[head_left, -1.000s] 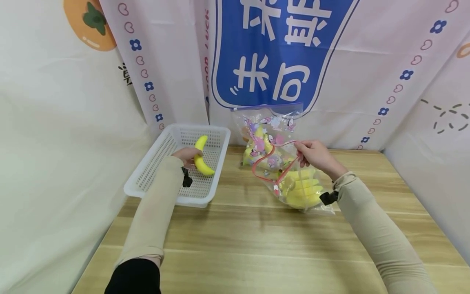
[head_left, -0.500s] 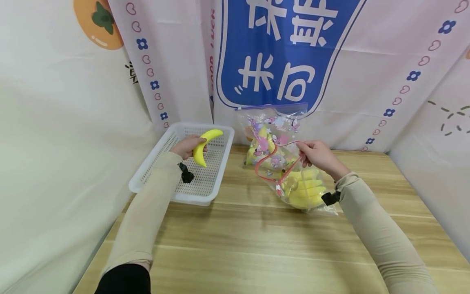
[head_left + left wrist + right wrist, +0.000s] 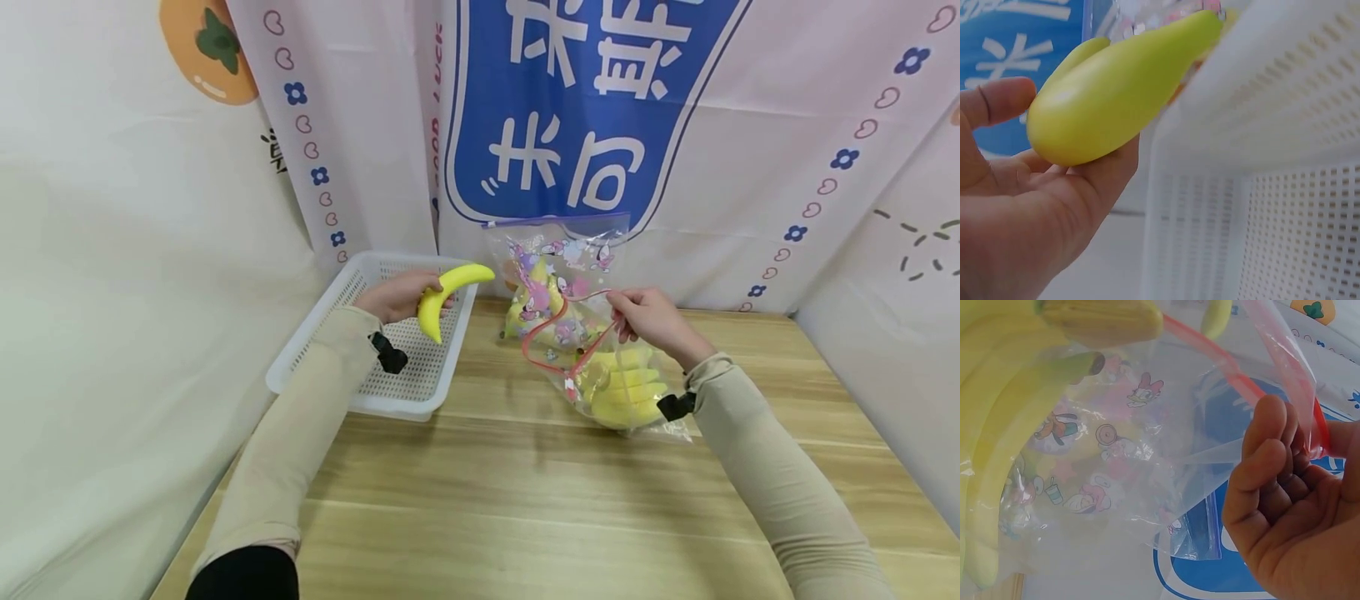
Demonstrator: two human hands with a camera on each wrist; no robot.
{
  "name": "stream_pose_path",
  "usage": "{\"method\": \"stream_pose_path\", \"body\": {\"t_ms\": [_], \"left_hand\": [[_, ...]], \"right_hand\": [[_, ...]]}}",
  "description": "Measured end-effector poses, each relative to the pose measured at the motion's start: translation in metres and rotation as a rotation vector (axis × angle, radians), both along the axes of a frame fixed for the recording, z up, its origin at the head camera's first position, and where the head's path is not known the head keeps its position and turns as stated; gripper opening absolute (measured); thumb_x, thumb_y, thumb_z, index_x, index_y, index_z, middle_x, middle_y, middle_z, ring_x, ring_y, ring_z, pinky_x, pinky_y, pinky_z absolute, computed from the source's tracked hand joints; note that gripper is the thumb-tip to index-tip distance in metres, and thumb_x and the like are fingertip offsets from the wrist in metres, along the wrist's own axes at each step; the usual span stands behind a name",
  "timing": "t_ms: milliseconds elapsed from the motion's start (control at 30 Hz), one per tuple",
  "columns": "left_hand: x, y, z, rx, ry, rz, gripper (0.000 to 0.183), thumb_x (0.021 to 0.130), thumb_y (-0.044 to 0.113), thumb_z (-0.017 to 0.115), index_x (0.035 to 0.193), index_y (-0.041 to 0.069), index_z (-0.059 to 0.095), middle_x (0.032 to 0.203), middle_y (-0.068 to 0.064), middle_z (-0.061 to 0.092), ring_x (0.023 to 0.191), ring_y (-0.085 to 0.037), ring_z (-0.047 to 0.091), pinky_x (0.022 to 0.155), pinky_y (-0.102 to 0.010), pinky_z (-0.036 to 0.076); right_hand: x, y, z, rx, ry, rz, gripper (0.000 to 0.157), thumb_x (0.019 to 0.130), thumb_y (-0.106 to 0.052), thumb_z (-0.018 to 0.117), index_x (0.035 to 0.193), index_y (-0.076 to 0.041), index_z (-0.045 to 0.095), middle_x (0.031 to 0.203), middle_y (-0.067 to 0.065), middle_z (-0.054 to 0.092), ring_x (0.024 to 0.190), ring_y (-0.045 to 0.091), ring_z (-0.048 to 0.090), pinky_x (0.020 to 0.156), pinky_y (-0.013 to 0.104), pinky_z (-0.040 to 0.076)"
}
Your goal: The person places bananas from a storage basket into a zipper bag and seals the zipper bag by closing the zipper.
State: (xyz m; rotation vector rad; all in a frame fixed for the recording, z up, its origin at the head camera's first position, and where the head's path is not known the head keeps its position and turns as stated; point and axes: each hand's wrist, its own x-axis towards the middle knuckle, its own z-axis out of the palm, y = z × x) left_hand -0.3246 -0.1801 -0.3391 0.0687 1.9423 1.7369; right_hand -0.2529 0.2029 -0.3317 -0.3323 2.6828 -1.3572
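Observation:
A yellow toy banana is held in my left hand, above the right side of a white plastic basket. In the left wrist view the thumb and fingers grip the banana by one end. My right hand pinches the red zip edge of a clear zip bag, holding its mouth apart. Inside this bag lies a bunch of yellow bananas. Right behind it stands a second clear bag with a purple zip, printed with cartoon figures, with yellow-green fruit in it.
Both bags and the basket stand on a wooden table, near its back edge. A printed cloth with a blue sign hangs behind them. Pale cloth walls close off the left and right sides.
My left hand has lifted the banana from the basket floor and carried it up and right, toward the bags. My right hand has kept its hold on the bag's edge.

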Motion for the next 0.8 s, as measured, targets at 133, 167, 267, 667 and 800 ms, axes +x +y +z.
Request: {"method": "stream_pose_path", "body": {"t_ms": [133, 167, 267, 667, 800], "left_hand": [[0.007, 0.012, 0.002, 0.027, 0.007, -0.072, 0.048, 0.096, 0.002, 0.035, 0.143, -0.002, 0.027, 0.124, -0.029, 0.044, 0.098, -0.030, 0.053, 0.097, -0.047, 0.042], [0.008, 0.015, 0.002, 0.035, 0.009, -0.080, 0.048, 0.095, 0.002, 0.035, 0.143, -0.002, 0.028, 0.123, -0.030, 0.044, 0.095, -0.029, 0.055, 0.095, -0.047, 0.044], [0.014, 0.024, 0.001, 0.039, 0.026, -0.106, 0.046, 0.095, 0.001, 0.038, 0.140, -0.003, 0.031, 0.119, -0.030, 0.048, 0.088, -0.024, 0.058, 0.091, -0.044, 0.048], [0.038, 0.056, 0.005, 0.019, 0.080, -0.289, 0.040, 0.099, 0.008, 0.043, 0.136, -0.005, 0.035, 0.130, -0.030, 0.043, 0.101, -0.028, 0.058, 0.084, -0.036, 0.051], [0.043, 0.064, 0.001, 0.026, 0.083, -0.312, 0.037, 0.099, 0.011, 0.046, 0.133, -0.002, 0.037, 0.120, -0.024, 0.050, 0.092, -0.023, 0.059, 0.074, -0.029, 0.053]], "right_hand": [[0.000, 0.000, -0.001, -0.003, 0.002, -0.001, 0.046, 0.101, -0.036, 0.043, 0.078, 0.001, 0.057, 0.064, 0.009, 0.058, 0.056, 0.021, 0.060, 0.051, 0.031, 0.050], [0.000, 0.000, -0.001, -0.005, 0.002, -0.001, 0.047, 0.101, -0.037, 0.043, 0.078, 0.001, 0.057, 0.064, 0.009, 0.058, 0.056, 0.021, 0.060, 0.051, 0.031, 0.050], [0.000, 0.000, -0.001, -0.004, -0.004, -0.002, 0.048, 0.101, -0.038, 0.042, 0.079, 0.002, 0.057, 0.065, 0.009, 0.058, 0.056, 0.021, 0.060, 0.052, 0.031, 0.050], [-0.001, -0.001, -0.002, -0.011, -0.005, -0.008, 0.048, 0.101, -0.038, 0.043, 0.079, 0.002, 0.057, 0.066, 0.009, 0.059, 0.061, 0.029, 0.062, 0.053, 0.031, 0.050], [0.000, -0.002, -0.002, -0.013, -0.015, -0.005, 0.048, 0.101, -0.039, 0.042, 0.080, 0.002, 0.057, 0.066, 0.008, 0.058, 0.063, 0.030, 0.062, 0.053, 0.030, 0.050]]}}
